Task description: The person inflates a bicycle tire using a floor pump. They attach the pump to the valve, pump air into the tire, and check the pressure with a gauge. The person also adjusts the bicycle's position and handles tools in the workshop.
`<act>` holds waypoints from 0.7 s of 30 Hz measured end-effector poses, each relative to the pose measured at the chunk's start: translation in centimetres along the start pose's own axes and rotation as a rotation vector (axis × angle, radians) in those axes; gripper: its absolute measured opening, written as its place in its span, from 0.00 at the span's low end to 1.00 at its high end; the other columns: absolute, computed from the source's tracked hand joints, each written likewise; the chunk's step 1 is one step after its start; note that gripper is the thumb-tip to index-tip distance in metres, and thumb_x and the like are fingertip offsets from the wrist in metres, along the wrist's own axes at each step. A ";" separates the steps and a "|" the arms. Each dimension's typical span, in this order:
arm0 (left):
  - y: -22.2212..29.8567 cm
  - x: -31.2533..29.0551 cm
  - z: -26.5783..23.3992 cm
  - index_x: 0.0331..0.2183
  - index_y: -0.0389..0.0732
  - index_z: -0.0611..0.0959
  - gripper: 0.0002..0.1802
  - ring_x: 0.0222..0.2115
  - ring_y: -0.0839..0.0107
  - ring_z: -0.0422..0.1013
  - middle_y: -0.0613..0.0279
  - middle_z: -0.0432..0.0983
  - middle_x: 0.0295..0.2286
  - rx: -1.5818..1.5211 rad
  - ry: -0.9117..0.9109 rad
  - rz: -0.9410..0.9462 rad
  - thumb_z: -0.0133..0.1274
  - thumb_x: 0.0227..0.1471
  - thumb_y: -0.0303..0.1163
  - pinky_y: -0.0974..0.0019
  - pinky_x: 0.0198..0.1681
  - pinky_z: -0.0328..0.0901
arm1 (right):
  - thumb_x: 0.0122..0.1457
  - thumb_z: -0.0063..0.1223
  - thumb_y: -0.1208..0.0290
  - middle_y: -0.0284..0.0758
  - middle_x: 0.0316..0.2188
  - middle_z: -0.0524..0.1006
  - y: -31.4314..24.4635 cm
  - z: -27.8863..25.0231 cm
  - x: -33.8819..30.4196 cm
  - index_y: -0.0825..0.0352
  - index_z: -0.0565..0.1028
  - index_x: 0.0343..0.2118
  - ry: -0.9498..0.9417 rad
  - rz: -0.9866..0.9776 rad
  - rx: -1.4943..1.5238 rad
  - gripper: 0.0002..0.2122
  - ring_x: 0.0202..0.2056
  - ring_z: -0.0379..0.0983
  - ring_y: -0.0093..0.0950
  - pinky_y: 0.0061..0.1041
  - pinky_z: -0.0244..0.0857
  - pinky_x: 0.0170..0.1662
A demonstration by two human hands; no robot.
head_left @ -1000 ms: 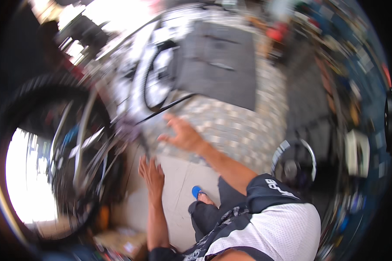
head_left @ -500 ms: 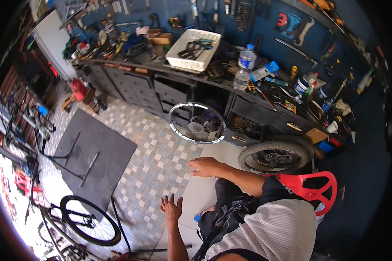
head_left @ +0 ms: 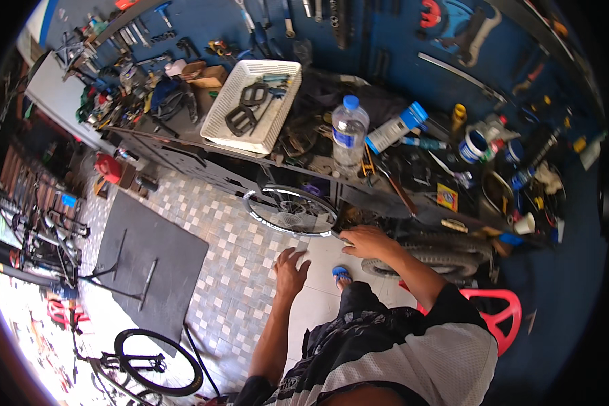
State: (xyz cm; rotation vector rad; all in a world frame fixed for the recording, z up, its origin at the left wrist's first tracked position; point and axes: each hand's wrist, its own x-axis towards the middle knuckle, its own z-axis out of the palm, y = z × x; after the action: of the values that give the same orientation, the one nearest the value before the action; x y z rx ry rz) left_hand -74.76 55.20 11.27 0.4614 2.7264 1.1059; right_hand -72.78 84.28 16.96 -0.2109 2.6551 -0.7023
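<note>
My left hand (head_left: 291, 272) is out over the tiled floor with its fingers spread and nothing in them. To its right and a little farther off, my right hand (head_left: 367, 242) reaches to the front of the workbench, close to the right end of a bicycle wheel (head_left: 291, 230). Its fingers are loosely bent and apart; whether they touch the rim or the bench cannot be made out. The wheel, with a black rim and white markings, leans against the bench front. Beside my right forearm, thick knobby tyres (head_left: 430, 260) lie partly hidden.
The dark workbench (head_left: 183, 145) bears a white basket (head_left: 216, 122) with pedals, a water bottle (head_left: 350, 135) and many tools. A red plastic chair (head_left: 507, 314) is behind me. A black mat (head_left: 159, 237) and a bicycle (head_left: 135, 362) are on the left.
I have moved nearer the bench and stand more upright. My right hand has gone forward and right to the wheel's right end; my left hand has moved forward and slightly right.
</note>
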 end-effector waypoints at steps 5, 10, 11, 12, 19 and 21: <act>3.1 9.5 -1.1 0.52 0.42 0.86 0.23 0.54 0.43 0.74 0.45 0.76 0.54 -0.029 -0.023 0.078 0.69 0.55 0.35 0.49 0.58 0.68 | 0.62 0.64 0.55 0.46 0.47 0.84 2.7 -4.9 2.2 0.62 0.79 0.57 -0.001 -0.049 0.042 0.23 0.51 0.80 0.47 0.46 0.72 0.54; 10.9 17.2 -5.7 0.52 0.40 0.86 0.21 0.45 0.50 0.81 0.49 0.84 0.42 -0.160 0.330 0.328 0.66 0.56 0.24 0.50 0.52 0.73 | 0.63 0.62 0.56 0.45 0.44 0.84 4.3 -6.3 4.3 0.63 0.78 0.55 0.060 -0.173 0.030 0.22 0.49 0.80 0.48 0.48 0.71 0.53; 11.3 17.6 -6.4 0.52 0.40 0.86 0.20 0.46 0.53 0.82 0.49 0.84 0.42 -0.181 0.242 0.262 0.66 0.57 0.26 0.51 0.50 0.73 | 0.64 0.61 0.56 0.42 0.50 0.82 3.3 -7.9 4.2 0.62 0.78 0.59 -0.068 -0.086 0.012 0.23 0.56 0.75 0.46 0.45 0.69 0.58; 11.8 18.2 -6.7 0.52 0.41 0.86 0.19 0.46 0.55 0.82 0.50 0.85 0.43 -0.207 0.148 0.202 0.66 0.58 0.27 0.53 0.49 0.74 | 0.65 0.61 0.55 0.41 0.51 0.82 3.7 -7.8 3.8 0.61 0.77 0.59 -0.070 -0.081 0.024 0.23 0.56 0.75 0.45 0.45 0.69 0.58; 12.7 19.0 -0.7 0.49 0.39 0.88 0.14 0.42 0.65 0.84 0.55 0.88 0.41 -0.236 -0.092 0.112 0.63 0.63 0.32 0.61 0.41 0.75 | 0.64 0.62 0.55 0.43 0.45 0.83 8.5 -6.5 -1.6 0.63 0.79 0.54 0.154 -0.015 0.160 0.20 0.51 0.80 0.46 0.48 0.72 0.52; 11.6 18.6 0.6 0.49 0.39 0.87 0.15 0.42 0.66 0.84 0.55 0.88 0.41 -0.247 -0.149 0.088 0.63 0.63 0.33 0.63 0.41 0.75 | 0.64 0.62 0.56 0.43 0.44 0.84 9.1 -7.9 -2.6 0.63 0.79 0.54 0.133 0.030 0.142 0.20 0.50 0.80 0.46 0.48 0.72 0.53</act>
State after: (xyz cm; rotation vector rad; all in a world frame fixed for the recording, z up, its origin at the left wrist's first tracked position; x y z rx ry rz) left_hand -89.45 69.86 18.32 0.6034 2.4224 1.3503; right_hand -73.99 96.30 19.53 -0.0874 2.7118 -0.9205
